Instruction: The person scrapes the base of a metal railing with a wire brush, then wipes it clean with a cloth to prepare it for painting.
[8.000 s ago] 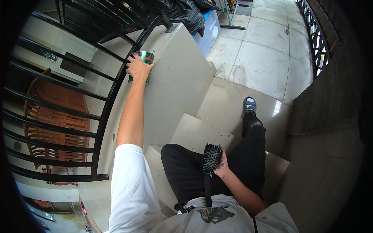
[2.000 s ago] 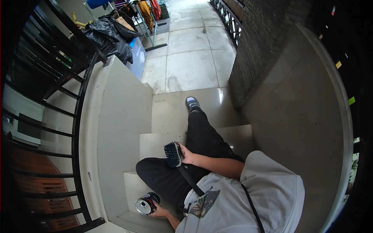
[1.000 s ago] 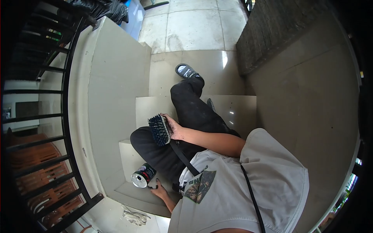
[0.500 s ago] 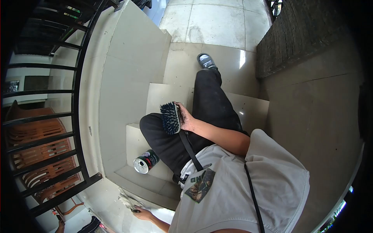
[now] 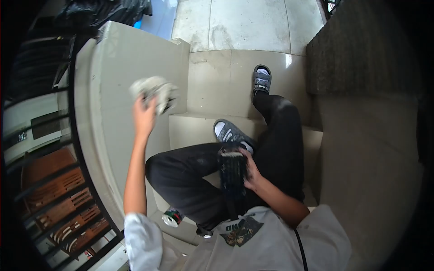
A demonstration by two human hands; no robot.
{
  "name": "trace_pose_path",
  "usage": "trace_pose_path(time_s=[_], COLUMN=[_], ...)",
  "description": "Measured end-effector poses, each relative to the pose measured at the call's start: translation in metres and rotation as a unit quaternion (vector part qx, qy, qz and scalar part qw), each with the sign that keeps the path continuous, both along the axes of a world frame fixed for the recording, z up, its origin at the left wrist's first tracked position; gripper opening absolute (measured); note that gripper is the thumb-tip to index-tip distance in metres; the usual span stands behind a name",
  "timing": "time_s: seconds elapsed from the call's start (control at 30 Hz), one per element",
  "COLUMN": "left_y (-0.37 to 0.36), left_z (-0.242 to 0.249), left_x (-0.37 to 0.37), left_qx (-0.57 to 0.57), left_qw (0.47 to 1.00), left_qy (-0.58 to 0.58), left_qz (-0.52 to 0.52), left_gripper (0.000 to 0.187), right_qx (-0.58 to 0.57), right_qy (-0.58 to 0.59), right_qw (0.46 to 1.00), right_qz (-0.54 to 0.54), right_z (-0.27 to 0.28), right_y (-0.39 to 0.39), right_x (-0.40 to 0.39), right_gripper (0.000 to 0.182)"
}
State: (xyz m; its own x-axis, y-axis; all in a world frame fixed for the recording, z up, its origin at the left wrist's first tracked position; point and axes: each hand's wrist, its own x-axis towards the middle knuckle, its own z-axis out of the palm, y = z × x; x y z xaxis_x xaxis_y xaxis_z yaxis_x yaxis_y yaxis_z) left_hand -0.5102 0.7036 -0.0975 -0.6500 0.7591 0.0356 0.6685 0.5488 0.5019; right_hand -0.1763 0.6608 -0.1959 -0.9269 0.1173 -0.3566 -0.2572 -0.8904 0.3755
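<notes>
My left hand (image 5: 145, 115) is raised at the left, its fingers closed round a crumpled off-white cloth (image 5: 156, 92) with dark stains, blurred by motion. The cloth hangs in front of the pale side wall. In my right hand (image 5: 251, 169) is a brush (image 5: 232, 171) with dark bristles, held above my lap between my thighs. Motion smears the brush, and its bristles point away from the palm. An open-topped can (image 5: 172, 217) lies beside my bent left knee, on the step.
Tiled steps (image 5: 217, 81) run down in front of my sandalled feet (image 5: 262, 81). A pale tiled wall (image 5: 131, 67) and black railing (image 5: 81, 158) stand left, with a wooden bench (image 5: 68, 189) beyond. A dark rough block (image 5: 352, 63) is at the right. Black plastic (image 5: 104, 11) lies upper left.
My left hand has lifted the cloth from the lower left up and forward. My right hand has moved the brush right and turned it. My near foot now shows, and the view has shifted.
</notes>
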Motion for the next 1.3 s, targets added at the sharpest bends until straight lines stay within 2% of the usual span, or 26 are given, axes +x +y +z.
trace_pose_path(time_s=[0.07,0.1,0.2,0.27,0.3,0.33,0.37,0.4,0.43,0.47,0.53,0.6,0.63,0.7,0.77,0.87,0.97,1.0,1.03,1.1,1.13,1.2,1.23,1.3], left_y=[0.079,0.109,0.174,0.199,0.207,0.214,0.220,0.224,0.231,0.236,0.239,0.240,0.238,0.246,0.290,0.335,0.310,0.292,0.270,0.224,0.202,0.165,0.163,0.163], left_z=[-0.111,-0.177,-0.332,-0.426,-0.465,-0.500,-0.531,-0.558,-0.576,-0.593,-0.602,-0.610,-0.623,-0.638,-0.616,-0.608,-0.616,-0.617,-0.618,-0.616,-0.608,-0.599,-0.589,-0.571], left_x=[-0.026,-0.039,-0.052,-0.058,-0.057,-0.055,-0.052,-0.047,-0.042,-0.032,-0.014,-0.014,-0.015,-0.013,0.003,0.025,-0.009,-0.030,-0.053,-0.091,-0.106,-0.131,-0.135,-0.141], left_qx=[-0.097,-0.133,-0.161,-0.175,-0.188,-0.214,-0.234,-0.245,-0.293,-0.341,-0.361,-0.255,-0.228,-0.142,-0.158,-0.175,-0.174,-0.175,-0.175,-0.238,-0.267,-0.333,-0.331,-0.477], left_qw=[0.989,0.981,0.978,0.978,0.975,0.949,0.908,0.903,0.900,0.892,0.894,0.949,0.967,0.990,0.971,0.957,0.949,0.952,0.956,0.946,0.942,0.921,0.922,0.860], left_qy=[-0.018,-0.012,-0.028,-0.089,-0.096,-0.142,-0.182,-0.187,-0.166,-0.148,-0.125,-0.080,-0.020,-0.012,-0.030,-0.083,-0.083,-0.097,-0.111,-0.096,-0.079,-0.075,-0.071,-0.125], left_qz=[-0.110,-0.141,-0.131,0.068,0.067,0.181,0.295,0.298,0.278,0.257,0.235,0.167,0.113,-0.021,-0.178,-0.218,-0.250,-0.230,-0.208,-0.198,-0.189,-0.188,-0.188,-0.132], left_gripper=[0.055,0.050,0.048,0.053,0.053,0.055,0.059,0.059,0.059,0.059,0.060,0.056,0.050,0.045,0.038,0.036,0.038,0.041,0.044,0.047,0.047,0.045,0.045,0.046], right_qx=[-0.004,-0.020,-0.064,-0.069,-0.065,-0.058,-0.128,-0.199,-0.110,-0.061,-0.108,-0.107,-0.102,-0.097,-0.088,-0.068,-0.046,-0.044,-0.057,-0.037,-0.033,-0.100,-0.087,-0.112], right_qy=[-0.109,-0.095,-0.095,-0.176,-0.189,-0.202,-0.221,-0.242,-0.237,-0.298,-0.249,-0.258,-0.254,-0.241,-0.226,-0.224,-0.218,-0.220,-0.231,-0.249,-0.246,-0.264,-0.258,-0.276], right_qw=[0.992,0.991,0.982,0.970,0.959,0.947,0.939,0.925,0.944,0.922,0.928,0.928,0.930,0.933,0.936,0.933,0.930,0.929,0.940,0.953,0.954,0.941,0.945,0.936], right_qz=[-0.065,-0.091,-0.152,-0.152,-0.199,-0.243,-0.230,-0.216,-0.202,-0.241,-0.255,-0.247,-0.247,-0.247,-0.255,-0.272,-0.292,-0.295,-0.245,-0.171,-0.170,-0.185,-0.180,-0.185], right_z=[-0.011,-0.021,-0.029,-0.049,-0.060,-0.071,-0.069,-0.066,-0.080,-0.080,-0.082,-0.091,-0.097,-0.106,-0.116,-0.122,-0.121,-0.121,-0.123,-0.125,-0.123,-0.115,-0.114,-0.110], right_y=[0.005,0.007,0.040,0.056,0.058,0.060,0.072,0.084,0.086,0.086,0.121,0.143,0.153,0.166,0.173,0.174,0.169,0.165,0.161,0.163,0.168,0.175,0.177,0.178], right_x=[0.000,0.000,-0.010,-0.019,-0.024,-0.029,-0.031,-0.032,-0.034,-0.043,-0.053,-0.063,-0.069,-0.083,-0.099,-0.109,-0.112,-0.111,-0.106,-0.104,-0.105,-0.108,-0.107,-0.107], right_gripper=[0.041,0.040,0.040,0.042,0.043,0.043,0.045,0.047,0.052,0.053,0.055,0.055,0.055,0.056,0.056,0.057,0.057,0.057,0.058,0.055,0.055,0.053,0.050,0.047])
